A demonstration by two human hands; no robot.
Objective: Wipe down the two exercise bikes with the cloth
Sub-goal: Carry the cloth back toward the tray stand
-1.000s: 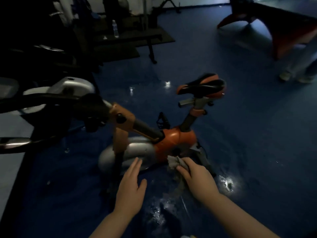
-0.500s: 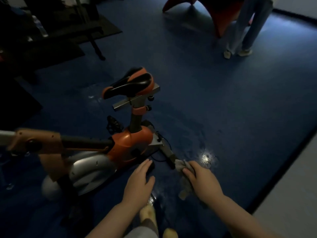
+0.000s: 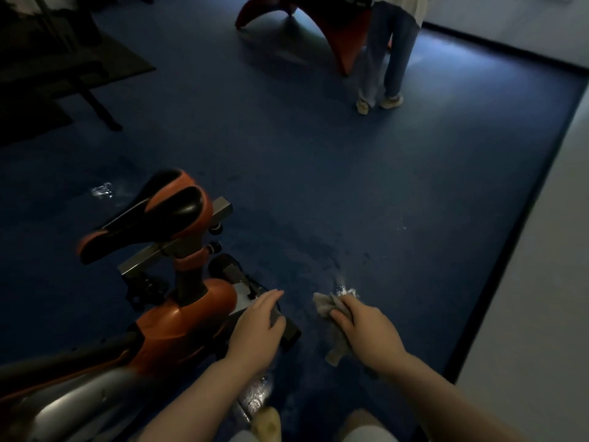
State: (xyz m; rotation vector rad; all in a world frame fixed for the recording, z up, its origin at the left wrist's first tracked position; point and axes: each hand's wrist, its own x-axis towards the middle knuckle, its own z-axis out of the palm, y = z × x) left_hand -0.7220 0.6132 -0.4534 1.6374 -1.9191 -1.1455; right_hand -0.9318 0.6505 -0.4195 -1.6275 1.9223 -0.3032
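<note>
An orange and silver exercise bike [image 3: 188, 317] with a black and orange saddle [image 3: 153, 215] fills the lower left of the head view. My left hand [image 3: 255, 333] hovers flat, fingers straight, over the bike's dark rear base bar [image 3: 288, 334]. My right hand [image 3: 366, 333] grips a crumpled grey cloth [image 3: 331, 309] to the right of the bike, above the blue floor and apart from the frame. A second bike is out of view.
A person's legs [image 3: 385, 59] stand at the back right beside a red curved table base [image 3: 338, 33]. A dark bench [image 3: 63, 81] sits at the back left. A pale floor strip [image 3: 535, 282] borders the blue mat on the right. My feet [image 3: 267, 424] show at the bottom.
My view has swung right, leaving the bike at the left. My right hand has carried the cloth off the frame to the right. My left hand now sits over the rear base bar.
</note>
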